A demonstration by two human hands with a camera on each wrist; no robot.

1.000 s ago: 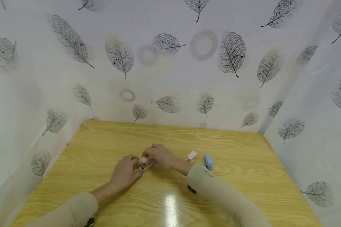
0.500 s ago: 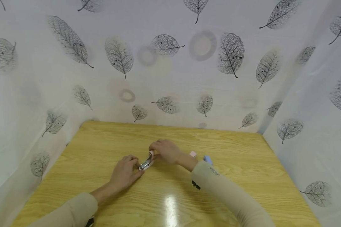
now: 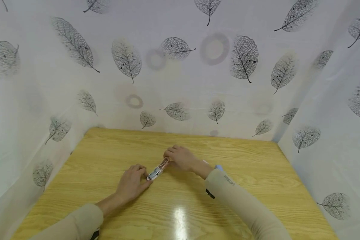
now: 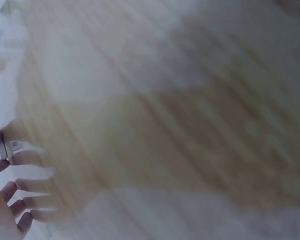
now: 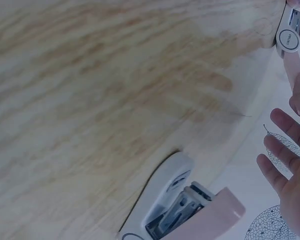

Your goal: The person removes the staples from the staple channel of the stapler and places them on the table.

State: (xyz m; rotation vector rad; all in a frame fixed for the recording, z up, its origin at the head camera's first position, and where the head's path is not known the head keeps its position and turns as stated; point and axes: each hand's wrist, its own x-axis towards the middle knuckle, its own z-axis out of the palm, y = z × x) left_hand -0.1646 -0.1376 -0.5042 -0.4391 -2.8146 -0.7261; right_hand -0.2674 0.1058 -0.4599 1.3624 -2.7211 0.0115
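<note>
**Stapler [image 3: 156,171] Folded Open on the Bench [image 3: 132,143]**

Left of the opened stapler, my left grip [image 3: 133,181] is nearly closed, thumb and fingertips pinching its near end; the blurred left wrist view catches only a sliver of it between them. The stapler lies directly between my two grips, slanting up toward the right one: smooth white base [image 3: 149,178], shiny metal channel [image 3: 155,172], slim pink cover [image 3: 167,160] swung back. The right wrist view adds a round, ringed badge [image 5: 289,40] that the head view doesn't resolve. At the stapler's far end, my right grip [image 3: 181,158] pinches the cover, its other fingers loosely spread. Right of the stapler, my wrist mostly hides a second stapler [image 5: 182,210] from the head view; the right wrist view shows its rounded pale base, pink top and metal inside. Farther right, a blue object [image 3: 218,167] peeks past my sleeve [image 3: 237,201].
</note>
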